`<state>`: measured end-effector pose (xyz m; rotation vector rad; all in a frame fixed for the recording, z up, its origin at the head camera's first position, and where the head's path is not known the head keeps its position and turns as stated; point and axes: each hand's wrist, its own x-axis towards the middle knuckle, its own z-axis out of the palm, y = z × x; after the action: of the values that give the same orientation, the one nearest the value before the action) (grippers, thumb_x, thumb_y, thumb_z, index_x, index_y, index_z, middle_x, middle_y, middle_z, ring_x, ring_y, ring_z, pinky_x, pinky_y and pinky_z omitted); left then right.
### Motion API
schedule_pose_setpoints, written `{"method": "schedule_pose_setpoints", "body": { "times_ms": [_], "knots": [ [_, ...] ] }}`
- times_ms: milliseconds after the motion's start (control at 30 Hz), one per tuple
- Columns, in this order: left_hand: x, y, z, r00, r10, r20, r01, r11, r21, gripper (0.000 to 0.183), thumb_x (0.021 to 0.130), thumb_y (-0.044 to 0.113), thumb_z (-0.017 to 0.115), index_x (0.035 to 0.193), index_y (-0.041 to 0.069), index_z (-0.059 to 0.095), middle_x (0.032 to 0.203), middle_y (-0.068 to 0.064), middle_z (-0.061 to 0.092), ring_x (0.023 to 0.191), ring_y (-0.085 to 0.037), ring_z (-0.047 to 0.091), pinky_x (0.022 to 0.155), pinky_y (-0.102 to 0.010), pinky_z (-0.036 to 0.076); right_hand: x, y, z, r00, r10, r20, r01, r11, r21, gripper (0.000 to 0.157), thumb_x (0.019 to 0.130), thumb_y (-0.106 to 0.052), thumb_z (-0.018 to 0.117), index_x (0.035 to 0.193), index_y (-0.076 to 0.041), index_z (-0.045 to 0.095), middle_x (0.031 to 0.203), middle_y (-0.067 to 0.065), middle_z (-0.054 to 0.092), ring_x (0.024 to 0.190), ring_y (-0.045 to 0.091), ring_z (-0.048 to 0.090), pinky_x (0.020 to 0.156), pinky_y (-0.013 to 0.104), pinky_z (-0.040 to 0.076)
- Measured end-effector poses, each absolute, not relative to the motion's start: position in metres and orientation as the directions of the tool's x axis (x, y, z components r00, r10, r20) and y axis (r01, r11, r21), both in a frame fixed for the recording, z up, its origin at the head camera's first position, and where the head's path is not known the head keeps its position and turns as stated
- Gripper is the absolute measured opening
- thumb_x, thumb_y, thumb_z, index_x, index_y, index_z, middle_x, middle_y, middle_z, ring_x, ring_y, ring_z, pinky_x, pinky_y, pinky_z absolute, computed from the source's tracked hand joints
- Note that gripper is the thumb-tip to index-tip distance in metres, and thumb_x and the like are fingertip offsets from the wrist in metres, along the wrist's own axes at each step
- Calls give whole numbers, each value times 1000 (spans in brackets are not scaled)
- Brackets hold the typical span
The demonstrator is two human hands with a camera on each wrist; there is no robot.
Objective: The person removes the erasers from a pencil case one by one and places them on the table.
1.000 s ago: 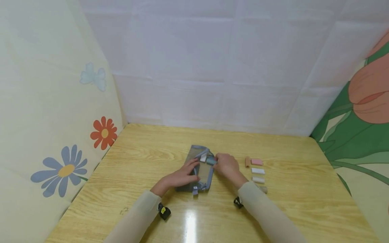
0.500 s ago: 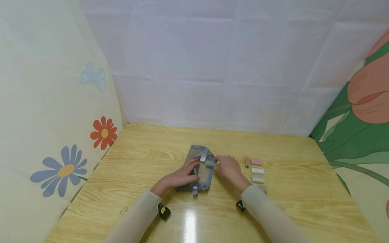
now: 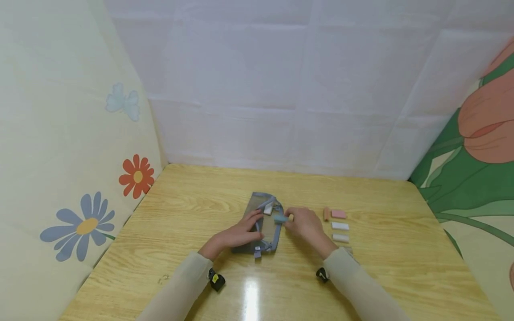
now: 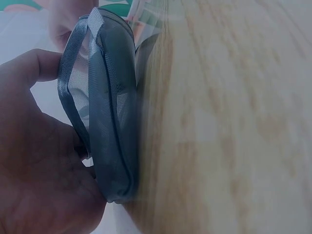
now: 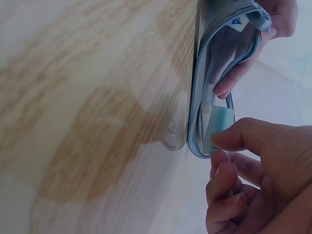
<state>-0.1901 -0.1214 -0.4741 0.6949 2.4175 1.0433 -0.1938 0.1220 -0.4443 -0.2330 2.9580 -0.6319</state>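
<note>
A grey-blue mesh zip pouch [image 3: 276, 236] lies on the table, its zipped mouth gaping to the right. My left hand [image 3: 241, 232] holds the upper lip, with fingertips at the mouth, as the left wrist view also shows along the pouch's rim [image 4: 73, 109]. Between thumb and fingers, my right hand [image 3: 306, 225] pinches a small light-blue block [image 5: 220, 119], which looks like an eraser. The block's far end lies at the pouch's mouth. A white block [image 3: 268, 208] shows at the far end of that mouth.
Right of my right hand are an orange block [image 3: 327, 214], a pink block [image 3: 338, 214], a white block [image 3: 340, 226] and a pale block [image 3: 340, 238]. Another is mostly hidden by my right sleeve [image 3: 353, 274]. A cloth wall [image 3: 281, 111] stands behind the table [image 3: 192, 191].
My right hand has shifted a little right and toward me, and the light-blue block has moved with it toward the pouch's right edge. The left hand and pouch stay put.
</note>
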Motion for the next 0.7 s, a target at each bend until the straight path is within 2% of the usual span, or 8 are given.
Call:
{"method": "schedule_pose_setpoints", "body": {
  "times_ms": [200, 700],
  "knots": [
    [-189, -121, -473, -791, 587, -172, 280, 597, 752, 81, 93, 41, 55, 159, 4, 27, 169, -11, 9, 154, -36, 12, 120, -56, 25, -192, 126, -445, -981, -178, -71, -133, 900, -414, 18, 85, -22, 75, 103, -20, 74, 77, -2, 66, 65, 17, 56, 53, 29, 43],
    [-188, -121, -472, -786, 596, -167, 291, 594, 750, 83, 92, 42, 54, 160, 4, 26, 169, -12, 9, 154, -36, 12, 120, -56, 24, -189, 140, -447, -976, -212, -45, -171, 880, -444, 23, 82, -15, 74, 105, -15, 75, 79, 0, 68, 66, 15, 57, 57, 28, 45]
  ]
}}
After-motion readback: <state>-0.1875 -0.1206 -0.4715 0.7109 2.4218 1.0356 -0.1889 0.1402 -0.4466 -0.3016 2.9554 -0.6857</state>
